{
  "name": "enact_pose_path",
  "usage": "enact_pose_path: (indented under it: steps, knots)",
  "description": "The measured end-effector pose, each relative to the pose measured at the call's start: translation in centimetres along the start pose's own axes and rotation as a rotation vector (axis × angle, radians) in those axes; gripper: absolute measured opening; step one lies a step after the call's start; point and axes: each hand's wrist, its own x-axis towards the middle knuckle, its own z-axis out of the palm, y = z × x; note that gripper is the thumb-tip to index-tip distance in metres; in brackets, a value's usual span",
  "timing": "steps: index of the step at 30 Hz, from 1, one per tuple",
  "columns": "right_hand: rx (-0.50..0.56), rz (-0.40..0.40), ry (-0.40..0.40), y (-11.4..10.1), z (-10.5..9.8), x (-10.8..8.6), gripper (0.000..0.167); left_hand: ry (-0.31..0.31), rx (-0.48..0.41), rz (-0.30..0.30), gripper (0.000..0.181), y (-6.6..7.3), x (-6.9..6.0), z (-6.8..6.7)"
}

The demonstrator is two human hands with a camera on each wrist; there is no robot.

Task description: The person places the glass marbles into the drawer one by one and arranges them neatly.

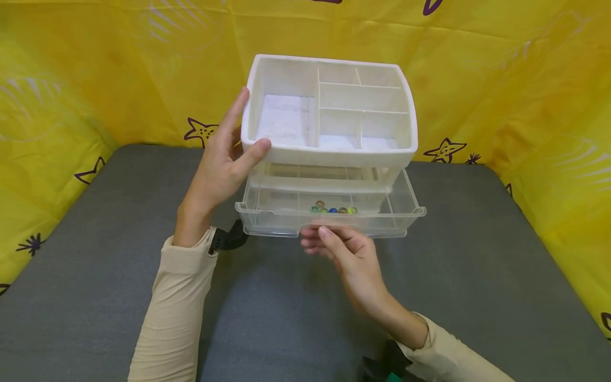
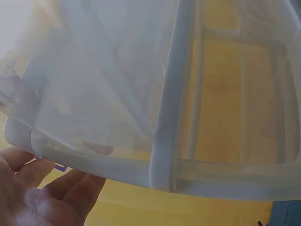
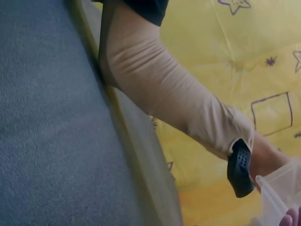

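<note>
A white drawer organizer [image 1: 329, 156] with a divided open top is in the middle of the head view. My left hand [image 1: 217, 156] grips its left side, thumb over the front rim and fingers along the side. The left wrist view shows the left hand [image 2: 51, 197] below the organizer's pale frame [image 2: 164, 108]. A clear plastic drawer [image 1: 272, 223] juts out from the organizer's lower part. Several coloured glass marbles [image 1: 332, 210] lie in it near the front. My right hand [image 1: 355, 260] holds the drawer's front lower edge near the middle; part of its fingers is hidden.
A dark grey table [image 1: 286, 318] lies beneath. Yellow cloth [image 1: 477, 79] with drawn stars hangs behind and along both sides. Black straps with camera mounts [image 1: 229, 237] sit at both wrists. The right wrist view mostly shows the left sleeve [image 3: 174, 89].
</note>
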Motion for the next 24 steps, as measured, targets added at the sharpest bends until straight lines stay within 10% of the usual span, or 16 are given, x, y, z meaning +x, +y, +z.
enact_pose_path:
  steps: [24]
  knots:
    - [-0.001, -0.049, 0.057, 0.8, -0.2, 4.0, 0.03, -0.035, -0.054, -0.067, 0.077, 0.4, -0.1, -0.3]
